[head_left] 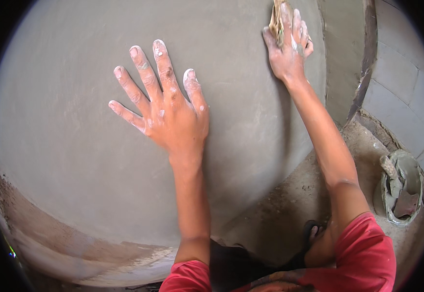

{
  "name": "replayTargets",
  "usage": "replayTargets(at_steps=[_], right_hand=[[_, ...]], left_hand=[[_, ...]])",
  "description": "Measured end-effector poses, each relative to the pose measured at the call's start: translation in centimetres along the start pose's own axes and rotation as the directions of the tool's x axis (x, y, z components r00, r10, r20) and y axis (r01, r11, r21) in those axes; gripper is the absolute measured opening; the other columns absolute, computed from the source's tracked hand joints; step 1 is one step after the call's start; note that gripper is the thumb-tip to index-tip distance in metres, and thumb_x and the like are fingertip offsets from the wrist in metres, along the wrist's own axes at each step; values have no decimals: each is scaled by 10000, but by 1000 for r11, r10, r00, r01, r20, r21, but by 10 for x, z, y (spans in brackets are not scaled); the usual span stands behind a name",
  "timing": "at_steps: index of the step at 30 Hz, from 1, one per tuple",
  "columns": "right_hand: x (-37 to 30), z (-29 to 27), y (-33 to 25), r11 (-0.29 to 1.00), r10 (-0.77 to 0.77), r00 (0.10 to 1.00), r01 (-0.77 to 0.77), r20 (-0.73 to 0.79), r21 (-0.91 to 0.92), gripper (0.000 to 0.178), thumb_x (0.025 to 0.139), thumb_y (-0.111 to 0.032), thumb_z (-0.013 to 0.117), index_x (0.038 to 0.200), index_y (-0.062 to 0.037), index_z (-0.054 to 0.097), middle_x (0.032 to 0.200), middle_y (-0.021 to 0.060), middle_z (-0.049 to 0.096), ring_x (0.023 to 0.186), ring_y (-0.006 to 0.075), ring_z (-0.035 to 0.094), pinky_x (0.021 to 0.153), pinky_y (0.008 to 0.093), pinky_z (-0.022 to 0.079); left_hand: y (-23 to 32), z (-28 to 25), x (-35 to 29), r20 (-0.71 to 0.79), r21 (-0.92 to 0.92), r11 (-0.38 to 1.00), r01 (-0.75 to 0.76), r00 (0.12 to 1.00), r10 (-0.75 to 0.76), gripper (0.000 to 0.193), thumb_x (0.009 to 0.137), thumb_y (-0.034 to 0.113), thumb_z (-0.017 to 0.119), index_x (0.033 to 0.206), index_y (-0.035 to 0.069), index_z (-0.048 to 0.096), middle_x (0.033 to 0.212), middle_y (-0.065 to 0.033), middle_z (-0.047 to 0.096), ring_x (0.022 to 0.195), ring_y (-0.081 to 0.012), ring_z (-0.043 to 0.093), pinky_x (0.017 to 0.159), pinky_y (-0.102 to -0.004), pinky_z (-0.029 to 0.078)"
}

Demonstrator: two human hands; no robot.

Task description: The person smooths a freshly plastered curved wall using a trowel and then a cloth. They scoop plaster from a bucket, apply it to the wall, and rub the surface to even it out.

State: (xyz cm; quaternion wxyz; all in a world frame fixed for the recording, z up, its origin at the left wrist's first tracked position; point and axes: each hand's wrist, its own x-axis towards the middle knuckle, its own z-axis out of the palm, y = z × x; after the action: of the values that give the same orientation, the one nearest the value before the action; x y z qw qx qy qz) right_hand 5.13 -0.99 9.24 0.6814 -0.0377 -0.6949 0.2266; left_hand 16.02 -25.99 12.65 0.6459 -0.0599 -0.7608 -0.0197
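Note:
A smooth grey plastered wall (90,160) fills most of the view. My left hand (170,107) lies flat against it, fingers spread and spotted with pale plaster, and holds nothing. Higher up and to the right, my right hand (289,51) is up against the same wall. Its fingers press on a crumpled tan wad (276,24) that looks like folded paper or cloth. The wad sticks out on the thumb side, and its upper end meets the top edge of the view. White smears cover the right fingers too.
At the lower right a plaster-caked bucket (384,199) on the dirty floor (294,204) holds a handled tool (389,168). A narrow plastered strip (341,58) and large pale tiles (392,68) stand right of the wall. My sandalled foot (314,231) is below.

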Motion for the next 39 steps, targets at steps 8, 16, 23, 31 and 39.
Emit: replayTargets(at_steps=[8,16,23,31,39], right_hand=[[-33,-34,-71,941,-332,930,315,159,120,869,819,-439,740,1625,-359,423,1717,216,272,1535,480,252,1177,640,139],[15,5,-22,990,-141,990,141,-31,-2,750,1025,-616,541,1662,-264,356,1728,191,271,1549,457,268,1215,608,122],[-16,-9,-2,997,-16,997,10,79,71,795,931,-477,649,1657,-349,350,1740,201,230,1565,494,195,1214,655,61],[-16,-33,-91,925,-380,912,375,153,59,765,903,-504,690,1606,-294,471,1736,186,261,1524,469,286,1192,609,147],[34,14,-13,998,68,998,-68,-15,18,690,1054,-597,505,1647,-263,391,1743,163,250,1566,433,242,1233,614,91]], left_hand=[[2,3,2,-7,22,1000,10,1000,-10,618,1007,385,591,1604,263,491,1720,-46,368,1608,-394,233,1248,-709,46],[3,2,2,-2,14,1000,18,1000,-18,613,1004,375,600,1598,264,501,1719,-44,369,1608,-385,237,1248,-710,48],[2,5,2,-27,-24,1000,8,1000,-9,625,987,374,618,1593,268,510,1716,-34,377,1604,-380,251,1248,-712,55],[4,6,3,-31,-5,1000,14,999,-14,640,972,388,634,1590,275,515,1717,-41,375,1600,-387,260,1242,-719,59],[0,5,0,-22,-23,1000,-21,1000,20,651,961,373,642,1590,263,515,1709,-51,388,1603,-388,257,1243,-717,71]])
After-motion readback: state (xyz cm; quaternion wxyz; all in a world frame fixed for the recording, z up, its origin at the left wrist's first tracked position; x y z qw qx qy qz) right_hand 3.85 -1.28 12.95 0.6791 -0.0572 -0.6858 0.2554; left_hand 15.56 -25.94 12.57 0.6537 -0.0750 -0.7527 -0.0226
